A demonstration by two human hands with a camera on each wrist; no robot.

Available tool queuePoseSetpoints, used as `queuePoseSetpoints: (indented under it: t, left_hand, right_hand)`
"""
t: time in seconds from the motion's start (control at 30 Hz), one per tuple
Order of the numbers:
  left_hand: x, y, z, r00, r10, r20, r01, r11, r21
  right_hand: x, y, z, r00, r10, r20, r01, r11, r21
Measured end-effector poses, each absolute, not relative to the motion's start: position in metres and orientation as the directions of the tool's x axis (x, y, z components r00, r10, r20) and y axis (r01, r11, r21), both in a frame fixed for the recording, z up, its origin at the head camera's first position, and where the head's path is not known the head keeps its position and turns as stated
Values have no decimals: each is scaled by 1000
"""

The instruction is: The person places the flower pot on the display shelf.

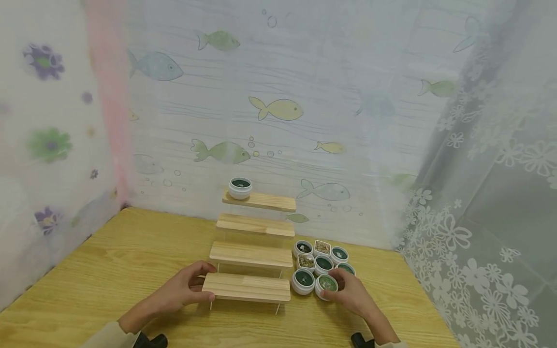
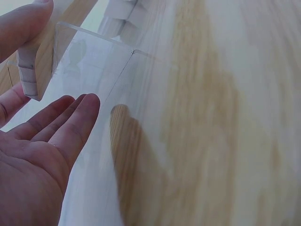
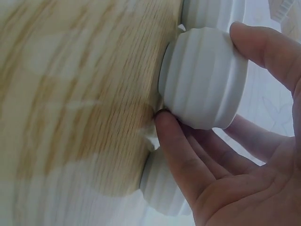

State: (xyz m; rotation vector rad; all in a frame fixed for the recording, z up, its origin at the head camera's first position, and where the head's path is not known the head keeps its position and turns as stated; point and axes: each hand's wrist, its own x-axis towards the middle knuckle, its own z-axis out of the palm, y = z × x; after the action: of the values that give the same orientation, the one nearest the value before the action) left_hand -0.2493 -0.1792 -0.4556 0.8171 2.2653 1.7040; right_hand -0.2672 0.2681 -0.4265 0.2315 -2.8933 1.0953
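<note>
A stand with several stepped wooden shelves (image 1: 246, 287) on clear supports is on the table. My left hand (image 1: 180, 290) holds the left end of its lowest shelf, thumb at the front corner and fingers behind. In the left wrist view, the thumb (image 2: 26, 26) lies against the shelf's end (image 2: 35, 70) and other fingers stretch beside the clear support. My right hand (image 1: 352, 295) grips a white ribbed pot (image 3: 202, 77) with green contents, thumb and fingers on opposite sides. This pot is at the front of a cluster of small pots. Another white pot (image 1: 240, 188) sits on the top shelf's left end.
Right of the stand, the cluster includes round pots with dark green contents (image 1: 303, 280) and square pots with grainy contents (image 1: 323, 247). Behind the wooden table (image 1: 165, 241) hangs a fish-patterned curtain (image 1: 283, 169). Flowered sheets (image 1: 474, 270) border it on the right.
</note>
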Motion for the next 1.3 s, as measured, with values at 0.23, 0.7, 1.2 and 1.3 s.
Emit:
queuePoseSetpoints:
  t: [0.23, 0.7, 1.2, 1.3]
  left_hand:
    - [-249, -179, -456, -834, 527, 164, 310, 201, 929]
    - [-250, -179, -457, -831, 529, 173, 309, 181, 933]
    - [-249, -178, -455, -845, 510, 160, 311, 225, 923]
    - [-249, -178, -455, -847, 509, 156, 307, 228, 924]
  right_hand:
    - [-268, 271, -427, -989, -116, 86, -144, 749, -646]
    - [-268, 273, -421, -973, -62, 221, -205, 668, -715]
    - [-259, 260, -408, -951, -3, 311, -262, 545, -797]
    - [-252, 251, -396, -934, -21, 356, -313, 528, -789]
